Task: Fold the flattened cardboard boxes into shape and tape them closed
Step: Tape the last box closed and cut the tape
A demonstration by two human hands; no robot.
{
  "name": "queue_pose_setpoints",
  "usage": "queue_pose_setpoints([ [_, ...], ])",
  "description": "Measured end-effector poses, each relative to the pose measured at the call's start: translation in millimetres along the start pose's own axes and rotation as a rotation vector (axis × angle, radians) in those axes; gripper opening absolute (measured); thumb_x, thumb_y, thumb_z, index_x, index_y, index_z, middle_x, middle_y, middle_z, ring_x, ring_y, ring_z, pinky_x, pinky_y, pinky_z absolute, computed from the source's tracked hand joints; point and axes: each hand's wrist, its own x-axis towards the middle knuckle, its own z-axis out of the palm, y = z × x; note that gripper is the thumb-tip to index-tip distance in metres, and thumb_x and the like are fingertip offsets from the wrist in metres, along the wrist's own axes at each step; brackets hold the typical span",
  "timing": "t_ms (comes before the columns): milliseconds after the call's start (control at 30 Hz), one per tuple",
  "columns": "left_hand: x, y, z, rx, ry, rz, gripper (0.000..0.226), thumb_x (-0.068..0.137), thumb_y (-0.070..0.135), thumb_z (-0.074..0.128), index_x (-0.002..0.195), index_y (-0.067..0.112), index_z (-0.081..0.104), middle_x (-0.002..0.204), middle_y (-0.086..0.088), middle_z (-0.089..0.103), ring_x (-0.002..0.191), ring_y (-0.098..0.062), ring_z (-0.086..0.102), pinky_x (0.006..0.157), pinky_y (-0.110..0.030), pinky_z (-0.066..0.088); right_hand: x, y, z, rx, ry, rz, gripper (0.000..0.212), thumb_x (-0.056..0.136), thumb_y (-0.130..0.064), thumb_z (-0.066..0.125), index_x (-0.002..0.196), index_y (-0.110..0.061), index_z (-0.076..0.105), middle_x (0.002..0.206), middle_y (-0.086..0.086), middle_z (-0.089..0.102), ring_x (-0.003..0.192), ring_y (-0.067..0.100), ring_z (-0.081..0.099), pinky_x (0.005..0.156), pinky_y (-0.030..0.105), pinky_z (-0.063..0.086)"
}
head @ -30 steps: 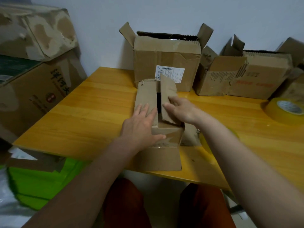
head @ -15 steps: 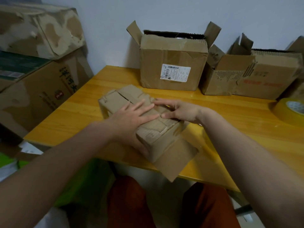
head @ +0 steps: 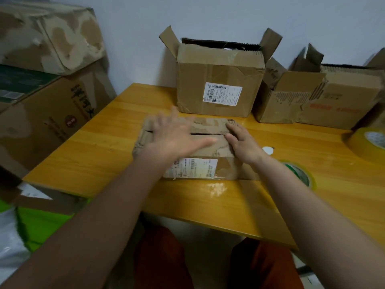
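A small worn cardboard box (head: 208,128) lies on the yellow wooden table (head: 100,155), its top flaps folded down with a narrow gap between them and a white label on its near side. My left hand (head: 175,136) lies flat and blurred on the left part of the top, fingers spread. On the box's right end my right hand (head: 241,140) presses flat on the flaps. A roll of clear tape with a green core (head: 300,174) lies just right of my right forearm. A larger yellowish tape roll (head: 368,142) sits at the table's right edge.
Two open cardboard boxes stand at the back against the wall: one with a shipping label (head: 218,80), one with red print (head: 320,97). Big stacked cartons (head: 48,101) stand left of the table. A green and white bag (head: 31,226) lies on the floor at the left.
The small box has been turned from a diagonal pose to lie square across the table with its labelled side toward me. Both hands now rest flat on its closed top flaps.
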Motion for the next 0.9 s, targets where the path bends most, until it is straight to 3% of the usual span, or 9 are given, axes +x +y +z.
queue_pose_setpoints([
  [100, 7.7, -38.2, 4.6, -0.111, -0.09, -0.28, 0.102, 0.071, 0.092, 0.027, 0.152, 0.03, 0.023, 0.159, -0.023, 0.005, 0.144, -0.047, 0.011, 0.115, -0.057, 0.012, -0.4, 0.9, 4.2, 0.058, 0.036, -0.019, 0.047, 0.102, -0.028, 0.04, 0.148, -0.021, 0.033, 0.16, 0.0, 0.014, 0.146, 0.015, 0.012, 0.115, 0.029, 0.01],
  [233, 2.4, -34.7, 27.0, -0.147, 0.075, -0.241, 0.084, 0.082, 0.08, 0.032, 0.145, 0.024, 0.037, 0.144, -0.02, 0.037, 0.127, -0.037, 0.038, 0.103, -0.046, 0.035, 1.1, 5.7, 2.9, 0.116, 0.209, -0.008, 0.043, 0.101, -0.022, 0.043, 0.144, -0.016, 0.041, 0.156, 0.002, 0.027, 0.143, 0.016, 0.022, 0.115, 0.028, 0.013],
  [333, 2.7, -20.2, 34.4, -0.163, 0.145, -0.204, 0.078, 0.084, 0.078, 0.034, 0.14, 0.024, 0.041, 0.133, -0.016, 0.039, 0.118, -0.033, 0.041, 0.097, -0.043, 0.038, 3.4, 12.5, -7.6, 0.131, 0.325, 0.051, 0.039, 0.098, -0.026, 0.048, 0.136, -0.019, 0.052, 0.147, 0.0, 0.043, 0.134, 0.019, 0.038, 0.114, 0.038, 0.03],
  [500, 11.5, 3.1, 31.8, -0.124, 0.084, -0.139, 0.086, 0.08, 0.083, 0.029, 0.138, 0.022, 0.041, 0.142, -0.02, 0.033, 0.128, -0.038, 0.032, 0.108, -0.044, 0.028, 2.1, 26.3, -17.6, 0.115, 0.438, 0.121, 0.034, 0.097, -0.027, 0.05, 0.129, -0.019, 0.06, 0.144, 0.0, 0.048, 0.133, 0.021, 0.042, 0.112, 0.04, 0.033],
  [567, 8.7, 15.1, 33.8, -0.072, 0.043, -0.021, 0.11, 0.069, 0.093, 0.014, 0.15, 0.02, 0.025, 0.159, -0.021, 0.002, 0.147, -0.038, 0.001, 0.117, -0.05, 0.001, 1.1, 28.5, -19.7, 0.062, 0.465, 0.127, 0.033, 0.098, -0.024, 0.047, 0.128, -0.018, 0.061, 0.15, 0.002, 0.039, 0.138, 0.021, 0.035, 0.114, 0.038, 0.029],
  [633, 3.6, 29.6, 37.0, -0.031, -0.016, 0.202, 0.121, 0.06, 0.097, 0.001, 0.153, 0.02, 0.003, 0.158, -0.01, -0.019, 0.146, -0.027, -0.02, 0.116, -0.05, -0.012, 0.1, 29.4, -21.4, 0.025, 0.475, 0.116, 0.034, 0.099, -0.021, 0.044, 0.128, -0.017, 0.06, 0.155, 0.002, 0.03, 0.141, 0.022, 0.029, 0.115, 0.04, 0.027],
  [733, 2.2, 40.9, 35.2, -0.018, -0.135, 0.401, 0.11, 0.06, 0.095, -0.004, 0.152, 0.035, -0.006, 0.16, 0.005, -0.014, 0.147, -0.02, -0.017, 0.118, -0.052, -0.008, -3.3, 31.8, -28.8, 0.087, 0.405, 0.077, 0.034, 0.099, -0.016, 0.043, 0.129, -0.013, 0.06, 0.152, 0.002, 0.035, 0.139, 0.021, 0.032, 0.115, 0.035, 0.026],
  [833, 4.1, 44.1, 31.6, -0.023, -0.209, 0.433, 0.091, 0.071, 0.087, 0.0, 0.15, 0.043, -0.007, 0.159, 0.013, -0.015, 0.147, -0.019, -0.018, 0.117, -0.05, -0.01, -16.2, 35.6, -42.9, 0.205, 0.317, 0.075, 0.035, 0.1, -0.015, 0.041, 0.132, -0.012, 0.056, 0.143, 0.005, 0.048, 0.13, 0.019, 0.043, 0.111, 0.033, 0.034],
  [900, 4.2, 47.5, 30.9, -0.013, -0.233, 0.427, 0.081, 0.083, 0.079, 0.006, 0.151, 0.039, -0.008, 0.159, 0.01, -0.017, 0.146, -0.021, -0.019, 0.116, -0.047, -0.011, -28.8, 45.1, -54.8, 0.107, 0.32, 0.099, 0.037, 0.1, -0.015, 0.043, 0.136, -0.011, 0.051, 0.139, 0.007, 0.051, 0.128, 0.021, 0.046, 0.108, 0.032, 0.036],
])
